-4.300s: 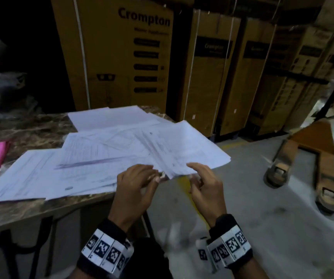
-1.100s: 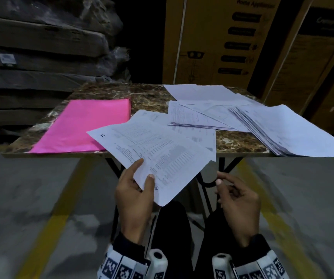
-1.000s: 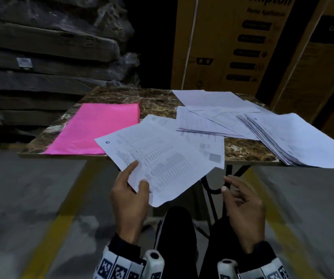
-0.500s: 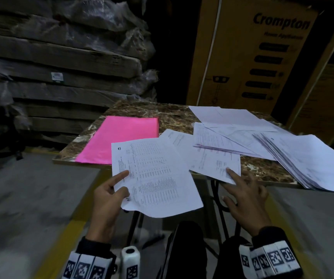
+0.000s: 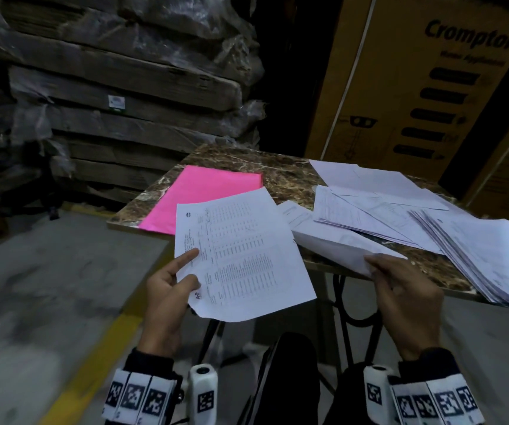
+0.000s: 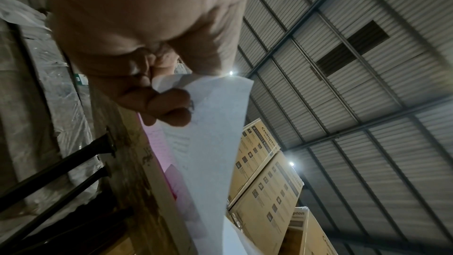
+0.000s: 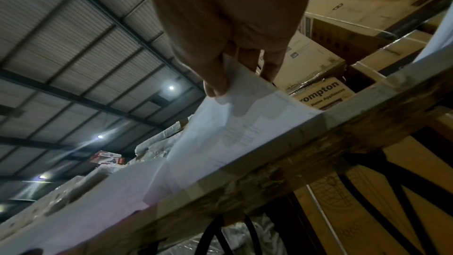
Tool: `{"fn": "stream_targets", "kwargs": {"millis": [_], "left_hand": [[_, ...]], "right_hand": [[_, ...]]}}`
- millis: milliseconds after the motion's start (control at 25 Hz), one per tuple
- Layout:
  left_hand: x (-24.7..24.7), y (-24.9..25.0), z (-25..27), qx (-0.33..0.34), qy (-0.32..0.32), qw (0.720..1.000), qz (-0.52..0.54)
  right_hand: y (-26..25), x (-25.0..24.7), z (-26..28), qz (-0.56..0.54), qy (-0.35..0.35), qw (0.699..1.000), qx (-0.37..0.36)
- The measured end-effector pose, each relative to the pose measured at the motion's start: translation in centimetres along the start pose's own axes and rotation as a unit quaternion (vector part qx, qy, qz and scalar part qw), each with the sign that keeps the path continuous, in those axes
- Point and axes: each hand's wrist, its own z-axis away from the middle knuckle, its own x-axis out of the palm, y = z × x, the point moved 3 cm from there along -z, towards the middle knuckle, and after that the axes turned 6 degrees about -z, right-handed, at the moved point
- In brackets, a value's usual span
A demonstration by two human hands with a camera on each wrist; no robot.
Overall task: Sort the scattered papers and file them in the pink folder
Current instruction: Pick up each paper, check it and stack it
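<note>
A pink folder [image 5: 204,197] lies closed on the left of the marble table [image 5: 290,179]. My left hand [image 5: 173,280] pinches the lower left corner of a printed sheet [image 5: 244,256], held in front of the table's near edge; in the left wrist view the fingers [image 6: 169,108] curl under that sheet [image 6: 208,143]. My right hand [image 5: 394,280] grips the near corner of another sheet [image 5: 339,243] that rests partly on the table; in the right wrist view the thumb and fingers [image 7: 218,82] pinch this sheet [image 7: 240,129]. Loose papers [image 5: 385,204] and a fanned stack [image 5: 492,256] lie to the right.
Wrapped flat bundles [image 5: 118,87] are stacked behind the table on the left. Tall cardboard boxes [image 5: 425,87] stand behind on the right. The concrete floor with a yellow line [image 5: 93,348] lies below; black table legs [image 5: 351,305] are under the top.
My right hand reached to the table edge and took hold of a sheet's corner, lifting it. The left hand kept its printed sheet and turned it more upright. The head view swung left.
</note>
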Motion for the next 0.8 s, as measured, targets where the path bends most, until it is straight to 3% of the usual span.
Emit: {"fn": "stream_targets", "kwargs": {"millis": [240,360,520,800], "left_hand": [[-0.7,-0.1,-0.3,-0.006,0.031,0.999,-0.010],[-0.8,-0.2,-0.2,-0.011,0.027,0.999,-0.030],[0.6,-0.2,-0.1,-0.024,-0.010,0.998,-0.061],[2.7,-0.2,0.0,-0.020,-0.054,0.997,-0.047]], "right_hand": [[-1.2,0.4,-0.9,-0.040,0.074,0.994,0.069],[-2.7,1.8,-1.0,-0.054,0.084,0.994,0.047],[-4.9,5.0,-0.6,-0.100,0.039,0.994,-0.022],[-6.3,10.4,1.3,-0.204,-0.138,0.969,-0.027]]}}
